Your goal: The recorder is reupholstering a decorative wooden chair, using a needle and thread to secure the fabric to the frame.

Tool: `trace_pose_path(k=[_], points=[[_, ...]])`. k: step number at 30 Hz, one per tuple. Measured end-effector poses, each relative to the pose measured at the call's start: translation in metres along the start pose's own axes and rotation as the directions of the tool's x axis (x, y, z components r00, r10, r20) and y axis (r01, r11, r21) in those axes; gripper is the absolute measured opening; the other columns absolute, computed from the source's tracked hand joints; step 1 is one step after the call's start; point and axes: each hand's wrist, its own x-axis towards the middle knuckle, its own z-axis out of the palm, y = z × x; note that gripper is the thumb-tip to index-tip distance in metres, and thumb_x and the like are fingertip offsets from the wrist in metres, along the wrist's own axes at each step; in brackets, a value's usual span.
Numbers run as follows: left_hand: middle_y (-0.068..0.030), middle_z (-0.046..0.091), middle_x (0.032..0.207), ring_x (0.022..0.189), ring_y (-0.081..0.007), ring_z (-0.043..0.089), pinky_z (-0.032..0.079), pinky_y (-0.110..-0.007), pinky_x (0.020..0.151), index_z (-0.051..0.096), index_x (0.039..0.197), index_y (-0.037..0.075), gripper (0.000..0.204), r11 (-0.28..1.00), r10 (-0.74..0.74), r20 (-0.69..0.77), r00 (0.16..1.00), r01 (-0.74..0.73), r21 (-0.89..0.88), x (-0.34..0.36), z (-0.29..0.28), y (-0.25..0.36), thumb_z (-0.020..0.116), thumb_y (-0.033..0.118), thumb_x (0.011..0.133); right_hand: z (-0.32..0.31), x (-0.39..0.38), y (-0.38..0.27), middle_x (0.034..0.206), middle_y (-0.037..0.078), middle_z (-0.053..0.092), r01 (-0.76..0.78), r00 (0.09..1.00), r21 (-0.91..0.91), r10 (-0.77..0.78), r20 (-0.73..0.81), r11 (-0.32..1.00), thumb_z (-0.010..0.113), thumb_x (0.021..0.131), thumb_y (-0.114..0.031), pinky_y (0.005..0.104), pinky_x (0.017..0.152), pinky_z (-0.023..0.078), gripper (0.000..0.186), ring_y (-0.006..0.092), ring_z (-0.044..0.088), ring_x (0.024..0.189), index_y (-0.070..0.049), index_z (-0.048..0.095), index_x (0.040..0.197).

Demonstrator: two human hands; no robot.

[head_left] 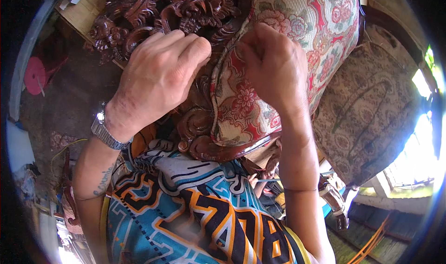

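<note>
My left hand (pixel 162 73) is curled closed, over the carved dark wood frame (pixel 195 8) of a piece of furniture. My right hand (pixel 277 66) has its fingertips pinched together over the red and cream floral upholstery (pixel 246 108). Both hands sit on either side of a twisted cord trim (pixel 214 85) that edges the fabric against the wood. A faint thin line, perhaps thread, shows in the gap between them. Whatever the fingers hold is too small or hidden to make out. A metal-band watch (pixel 109 129) circles my left wrist.
A brown patterned padded piece (pixel 371 110) leans at the right, before a bright opening. At the far left is a pink round object (pixel 35 76). Light wooden board (pixel 76 20) lies behind the carving. Orange strips (pixel 371 243) show at the lower right.
</note>
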Motion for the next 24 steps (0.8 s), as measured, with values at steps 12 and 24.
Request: trace_pose_path(k=[12, 24], points=[[-0.0089, 0.055, 0.075, 0.072, -0.0289, 0.056, 0.044, -0.039, 0.064, 0.051, 0.088, 0.005, 0.011, 1.000, 0.009, -0.028, 1.000, -0.008, 0.007, 0.000, 0.000, -0.001, 0.061, 0.004, 0.082, -0.010, 0.021, 0.007, 0.072, 0.010, 0.066, 0.186, 0.971, -0.056, -0.175, 0.160, 0.981, 0.070, 0.077, -0.019, 0.0385, 0.065, 0.051, 0.010, 0.0284, 0.065, 0.069, -0.013, 0.071, 0.085], [-0.0111, 0.058, 0.086, 0.080, -0.0267, 0.059, 0.048, -0.033, 0.072, 0.054, 0.092, 0.000, 0.011, 0.982, -0.044, -0.151, 0.988, 0.015, -0.187, -0.001, -0.004, -0.001, 0.061, -0.002, 0.084, -0.018, 0.006, 0.004, 0.077, 0.012, 0.068, 0.098, 0.983, 0.006, -0.098, 0.155, 0.995, 0.071, 0.079, -0.020, 0.0363, 0.067, 0.052, 0.022, 0.0258, 0.068, 0.073, -0.008, 0.070, 0.097]])
